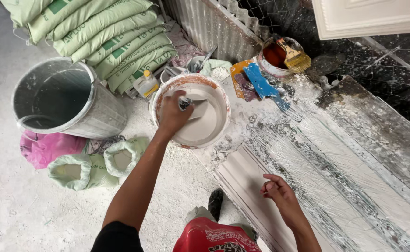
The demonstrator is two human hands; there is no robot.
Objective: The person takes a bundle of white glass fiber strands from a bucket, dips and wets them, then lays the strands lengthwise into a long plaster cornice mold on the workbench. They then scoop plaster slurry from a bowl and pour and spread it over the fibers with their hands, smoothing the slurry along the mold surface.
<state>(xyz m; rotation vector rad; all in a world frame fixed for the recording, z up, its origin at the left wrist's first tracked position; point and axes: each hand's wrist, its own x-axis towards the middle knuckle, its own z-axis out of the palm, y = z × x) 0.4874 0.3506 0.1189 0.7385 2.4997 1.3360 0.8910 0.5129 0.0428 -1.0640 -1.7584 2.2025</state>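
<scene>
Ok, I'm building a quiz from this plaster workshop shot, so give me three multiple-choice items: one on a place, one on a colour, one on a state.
1. Where is the left hand?
A. over the white bucket
B. on the sacks
C. in the grey drum

2. What colour is the scraper beside the paint tin?
A. green
B. blue
C. black

3. How does the right hand lie?
A. gripping a brush
B. holding a sack
C. holding nothing, resting on the white moulding

Answers: 1 A, it holds a tool in the bucket's white mix. 2 B, the blade is plainly blue. 3 C, fingers are loosely curled with nothing in them.
</scene>
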